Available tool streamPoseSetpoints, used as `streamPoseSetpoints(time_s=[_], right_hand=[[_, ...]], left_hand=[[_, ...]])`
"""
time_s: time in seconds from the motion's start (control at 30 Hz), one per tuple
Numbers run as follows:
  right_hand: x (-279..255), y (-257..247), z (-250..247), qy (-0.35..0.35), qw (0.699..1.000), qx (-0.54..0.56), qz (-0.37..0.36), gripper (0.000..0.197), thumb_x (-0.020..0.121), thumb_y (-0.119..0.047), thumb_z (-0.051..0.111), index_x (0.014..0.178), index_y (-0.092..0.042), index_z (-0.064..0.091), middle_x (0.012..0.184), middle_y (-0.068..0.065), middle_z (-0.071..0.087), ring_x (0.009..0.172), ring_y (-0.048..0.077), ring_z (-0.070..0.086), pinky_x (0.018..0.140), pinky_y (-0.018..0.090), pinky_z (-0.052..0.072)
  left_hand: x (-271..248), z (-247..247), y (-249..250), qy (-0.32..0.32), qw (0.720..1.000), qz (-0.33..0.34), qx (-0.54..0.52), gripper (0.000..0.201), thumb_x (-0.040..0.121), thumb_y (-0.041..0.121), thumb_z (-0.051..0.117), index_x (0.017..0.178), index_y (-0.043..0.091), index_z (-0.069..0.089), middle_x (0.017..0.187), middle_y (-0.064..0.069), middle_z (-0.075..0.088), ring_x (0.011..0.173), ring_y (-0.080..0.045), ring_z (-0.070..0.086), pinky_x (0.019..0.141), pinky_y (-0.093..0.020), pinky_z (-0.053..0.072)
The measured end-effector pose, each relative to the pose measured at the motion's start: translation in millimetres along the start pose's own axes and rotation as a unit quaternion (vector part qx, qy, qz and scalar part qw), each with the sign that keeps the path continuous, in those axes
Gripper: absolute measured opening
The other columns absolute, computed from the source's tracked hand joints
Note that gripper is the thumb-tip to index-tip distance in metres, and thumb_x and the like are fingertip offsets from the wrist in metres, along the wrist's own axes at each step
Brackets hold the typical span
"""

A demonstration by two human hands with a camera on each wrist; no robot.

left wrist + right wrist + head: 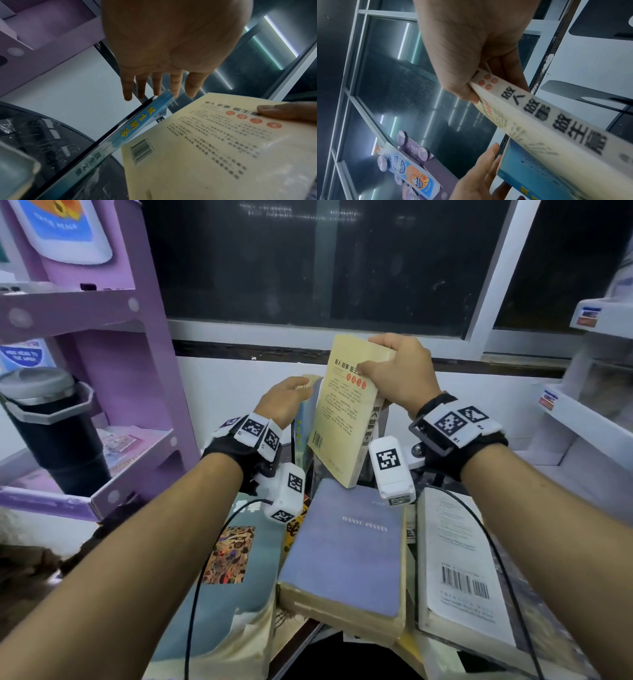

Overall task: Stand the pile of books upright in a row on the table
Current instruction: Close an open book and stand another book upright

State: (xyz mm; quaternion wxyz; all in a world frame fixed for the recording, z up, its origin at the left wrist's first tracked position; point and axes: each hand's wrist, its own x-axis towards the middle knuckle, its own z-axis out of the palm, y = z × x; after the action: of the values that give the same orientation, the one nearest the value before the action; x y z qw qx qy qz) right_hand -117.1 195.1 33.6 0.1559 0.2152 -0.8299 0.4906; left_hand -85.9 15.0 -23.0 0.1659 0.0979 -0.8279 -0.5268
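Note:
My right hand [394, 364] grips the top edge of a cream book [346, 412] with black characters on its spine [547, 121], thumb on the back cover. The book hangs tilted above the pile. Just left of it a thin blue-spined book [303, 422] stands upright on the table. My left hand [294, 392] rests straight fingers [157, 86] against that blue book's [130, 129] top. Below, flat on the table, lie a purple-blue book [346, 549], a teal book with a patterned picture [236, 559] and a white book with a barcode [459, 559].
A purple shelf unit [102, 371] stands at the left, with a dark flask [51, 422] beside it. White shelves [582, 422] are at the right. Behind the books are a white wall and a dark window [325, 268]. The table is dark glass [42, 142].

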Motion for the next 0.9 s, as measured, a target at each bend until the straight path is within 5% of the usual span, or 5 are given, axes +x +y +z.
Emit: streamPoseSetpoints(time_s=[0.2, 0.4, 0.57, 0.7, 0.9], right_hand=[[17.6, 8.0, 25.4, 0.022, 1.000, -0.018, -0.010, 0.034, 0.084, -0.016, 0.066, 0.118, -0.019, 0.064, 0.104, -0.002, 0.067, 0.091, 0.017, 0.068, 0.069, 0.037, 0.061], [28.8, 10.3, 52.7, 0.019, 0.999, -0.037, -0.013, 0.042, 0.082, -0.017, 0.065, 0.124, -0.019, 0.063, 0.104, -0.001, 0.066, 0.096, 0.018, 0.063, 0.074, 0.040, 0.060], [33.4, 20.6, 73.7, 0.003, 0.998, -0.063, -0.010, 0.044, 0.082, -0.023, 0.064, 0.126, -0.022, 0.062, 0.117, 0.003, 0.067, 0.104, 0.023, 0.064, 0.087, 0.037, 0.056], [34.9, 33.3, 88.8, -0.012, 0.997, -0.075, 0.011, 0.050, 0.087, -0.030, 0.061, 0.136, -0.028, 0.054, 0.120, -0.005, 0.062, 0.097, 0.017, 0.063, 0.081, 0.025, 0.051], [35.0, 41.0, 107.2, -0.032, 0.999, -0.043, 0.003, 0.052, 0.085, -0.029, 0.064, 0.136, -0.022, 0.055, 0.126, 0.008, 0.064, 0.107, 0.026, 0.063, 0.090, 0.039, 0.055]], left_hand=[[8.6, -0.6, -22.2, 0.019, 0.997, -0.009, -0.069, 0.034, 0.087, 0.036, 0.057, 0.120, 0.030, 0.064, 0.131, 0.003, 0.060, 0.123, -0.019, 0.054, 0.101, -0.047, 0.046], [11.5, -6.4, -25.4, 0.005, 0.991, -0.018, -0.129, 0.024, 0.092, 0.020, 0.057, 0.114, 0.026, 0.068, 0.114, 0.000, 0.068, 0.102, -0.017, 0.064, 0.068, -0.031, 0.055], [11.4, -6.4, -28.3, 0.000, 0.988, -0.019, -0.151, 0.021, 0.092, 0.019, 0.058, 0.106, 0.030, 0.069, 0.107, 0.001, 0.070, 0.097, -0.015, 0.065, 0.074, -0.033, 0.056], [13.9, -6.2, -29.3, -0.003, 0.987, -0.017, -0.158, 0.023, 0.092, 0.019, 0.058, 0.108, 0.030, 0.070, 0.108, 0.001, 0.070, 0.098, -0.014, 0.065, 0.079, -0.037, 0.057], [15.1, -8.1, -32.1, -0.005, 0.985, -0.021, -0.170, 0.030, 0.093, 0.020, 0.059, 0.121, 0.023, 0.067, 0.113, 0.000, 0.068, 0.099, -0.013, 0.064, 0.080, -0.039, 0.057]])
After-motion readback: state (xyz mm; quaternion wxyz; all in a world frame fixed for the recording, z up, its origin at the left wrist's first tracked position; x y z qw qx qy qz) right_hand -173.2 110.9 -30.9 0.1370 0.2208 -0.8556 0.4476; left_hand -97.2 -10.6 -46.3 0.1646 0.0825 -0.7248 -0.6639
